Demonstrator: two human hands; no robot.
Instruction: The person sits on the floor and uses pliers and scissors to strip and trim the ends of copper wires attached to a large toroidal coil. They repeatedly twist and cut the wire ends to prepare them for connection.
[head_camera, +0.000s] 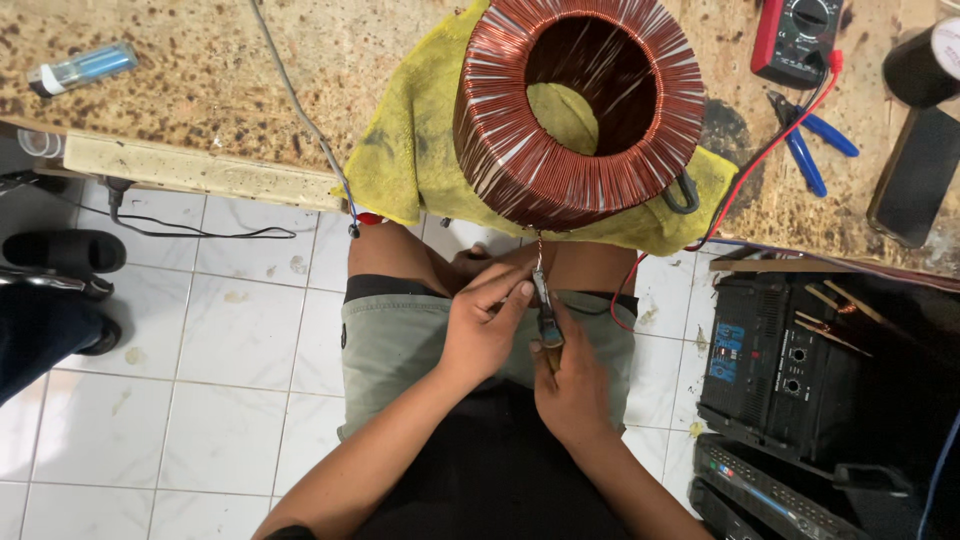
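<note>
Copper-wound ring coil (580, 110) rests on yellow cloth (420, 150), blade (545, 315) scraping its wire.

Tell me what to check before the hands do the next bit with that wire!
1. Left hand pinches the wire: ok.
2. Right hand has a grip on the knife: ok.
3. Blade touches the wire: cannot tell, too small.
4. Coil sits fully on the yellow cloth: ok.
5. Coil clear of the bench edge: not ok, it overhangs.
6. Red lead away from the hands: ok.
</note>
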